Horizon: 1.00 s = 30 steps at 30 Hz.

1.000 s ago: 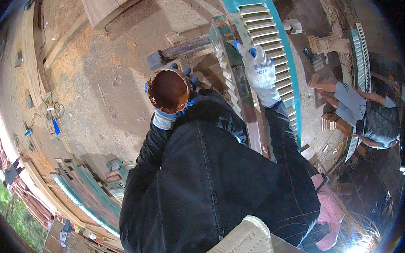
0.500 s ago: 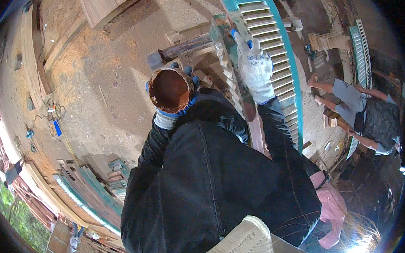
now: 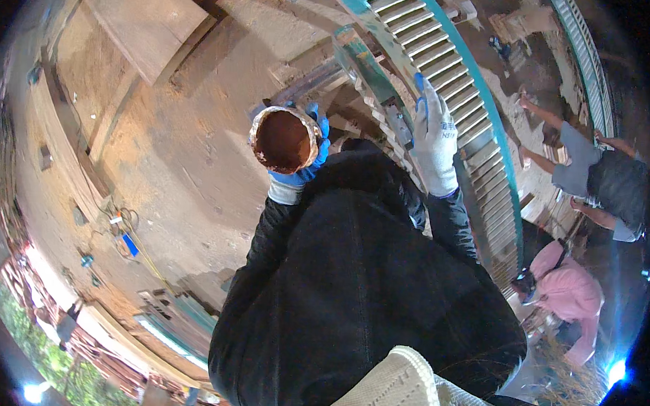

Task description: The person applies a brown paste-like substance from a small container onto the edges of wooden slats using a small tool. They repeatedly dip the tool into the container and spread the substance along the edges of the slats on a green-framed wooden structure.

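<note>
My left hand (image 3: 295,178), in a white glove with blue fingers, is wrapped round a round, crusted pot (image 3: 283,140). Reddish-brown stuff coats its inside, and its mouth faces up. On the right, my right hand (image 3: 438,143) wears a matching glove. Its fingers are stretched out along the near edge of a long louvred shutter (image 3: 460,78) with a teal frame and pale slats; whether they touch it I cannot tell. Between my hands stands a narrower notched piece with green paint (image 3: 372,73), partly behind my right hand and arm.
A wide wooden board (image 3: 140,20) lies at the far left, with long planks (image 3: 68,127) below it. Cables and a blue object (image 3: 129,245) are on the floor. Two people work at the right, one in grey shorts (image 3: 581,159), one in pink (image 3: 570,289), near sparks and a bright light (image 3: 616,371).
My view has turned, so the scene shifts. My right hand has moved back along the shutter towards me. The pot stays in my left hand, slightly to the right. The person in pink shows more fully.
</note>
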{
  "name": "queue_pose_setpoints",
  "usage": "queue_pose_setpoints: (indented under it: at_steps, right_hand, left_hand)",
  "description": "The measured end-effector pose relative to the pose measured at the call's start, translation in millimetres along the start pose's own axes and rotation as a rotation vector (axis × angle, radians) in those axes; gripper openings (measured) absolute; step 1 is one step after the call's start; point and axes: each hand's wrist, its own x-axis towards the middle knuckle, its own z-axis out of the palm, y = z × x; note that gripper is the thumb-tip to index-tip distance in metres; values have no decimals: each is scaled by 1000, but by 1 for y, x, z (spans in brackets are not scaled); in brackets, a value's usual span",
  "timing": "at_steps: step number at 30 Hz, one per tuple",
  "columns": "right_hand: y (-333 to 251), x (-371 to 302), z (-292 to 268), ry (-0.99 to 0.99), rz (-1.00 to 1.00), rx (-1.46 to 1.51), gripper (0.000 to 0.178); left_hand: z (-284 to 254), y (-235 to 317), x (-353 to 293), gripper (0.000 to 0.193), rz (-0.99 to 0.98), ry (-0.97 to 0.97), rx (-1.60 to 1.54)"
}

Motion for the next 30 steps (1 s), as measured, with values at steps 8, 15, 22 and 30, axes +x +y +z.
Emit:
queue_pose_setpoints:
  at_steps: [8, 15, 22, 30]
  right_hand:
    - [-50, 8, 36, -28, 157, 107, 42]
    - [-69, 29, 65, -103, 97, -254, 48]
    - [-70, 20, 79, -196, 27, -598, 56]
    - [-60, 27, 65, -159, 30, -502, 56]
  left_hand:
    - [-13, 20, 50, 54, 171, -78, 1588]
    - [-28, 25, 58, 58, 213, -38, 733]
    - [-36, 34, 44, 57, 5, -77, 563]
    - [-69, 20, 40, 55, 89, -1, 648]
